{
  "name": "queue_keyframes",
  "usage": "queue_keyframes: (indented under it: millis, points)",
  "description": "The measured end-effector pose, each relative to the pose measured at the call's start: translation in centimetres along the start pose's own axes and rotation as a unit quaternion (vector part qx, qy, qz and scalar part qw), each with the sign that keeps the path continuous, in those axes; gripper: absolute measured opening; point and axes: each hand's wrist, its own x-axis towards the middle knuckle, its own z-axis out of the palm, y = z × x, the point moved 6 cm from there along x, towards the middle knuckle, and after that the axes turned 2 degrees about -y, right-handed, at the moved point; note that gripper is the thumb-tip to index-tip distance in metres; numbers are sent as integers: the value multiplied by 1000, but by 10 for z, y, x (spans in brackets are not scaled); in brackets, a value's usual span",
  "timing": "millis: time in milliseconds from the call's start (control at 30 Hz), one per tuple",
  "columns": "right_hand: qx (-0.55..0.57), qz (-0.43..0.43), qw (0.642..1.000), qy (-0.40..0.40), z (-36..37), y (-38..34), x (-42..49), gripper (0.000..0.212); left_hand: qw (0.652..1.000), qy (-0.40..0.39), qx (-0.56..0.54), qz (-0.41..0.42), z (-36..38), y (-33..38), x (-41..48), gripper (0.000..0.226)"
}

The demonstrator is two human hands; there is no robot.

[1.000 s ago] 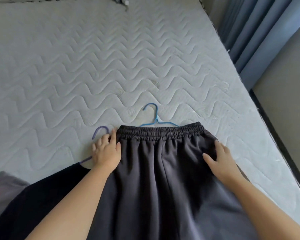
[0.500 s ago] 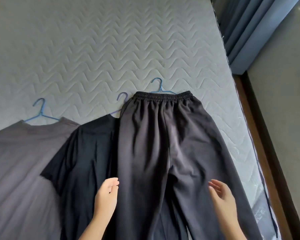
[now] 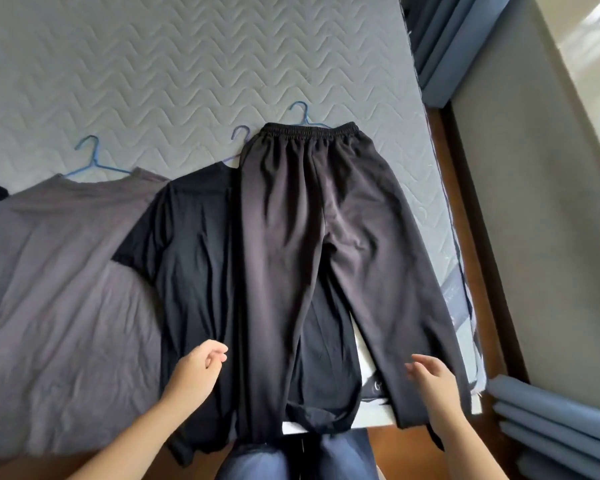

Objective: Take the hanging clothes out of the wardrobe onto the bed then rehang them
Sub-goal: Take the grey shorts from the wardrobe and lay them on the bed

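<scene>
Fingers [image 3: 219, 352] hover empty — trousers [image 3: 291, 220] overhang the mattress's [image 3: 153, 64] near edge.

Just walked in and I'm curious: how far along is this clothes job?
Done: a grey shirt, a black T-shirt and dark trousers lie flat on the bed, hanger hooks poking out above each. In hand: nothing; the left hand and right hand hover empty over the trouser legs. Left: rehanging all three; the wardrobe is out of view.
</scene>
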Motion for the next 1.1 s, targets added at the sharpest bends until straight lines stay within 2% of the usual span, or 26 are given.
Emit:
queue_keyframes:
  millis: [67, 233, 500, 767, 833, 967, 1100]
  points:
    - [-26, 9, 1000, -6, 1, 21, -21, 21, 1000, 4, -12, -8, -6, -16, -10, 38]
    - [16, 1, 1000, -23, -8, 53, -77, 15, 987, 60, -141, -37, -6, -28, -45, 26]
    - [25, -12, 999, -36, -43, 84, -109, 17, 971, 121, -206, 9, 6, -51, -137, 25]
    - [-85, -94, 978, -164, 6, 117, -151, 17, 936, 191, -286, -73, 35, -139, -248, 27]
    - [-82, -64, 978, -183, 3, 144, -166, 15, 935, 183, -292, -81, 43, -156, -268, 24]
    - [-82, 21, 982, -171, -16, 189, -182, 12, 924, 189, -313, -113, 39, -195, -289, 23]
    - [-131, 12, 978, -165, -13, 183, -196, 9, 891, 202, -369, -169, 29, -251, -299, 24]
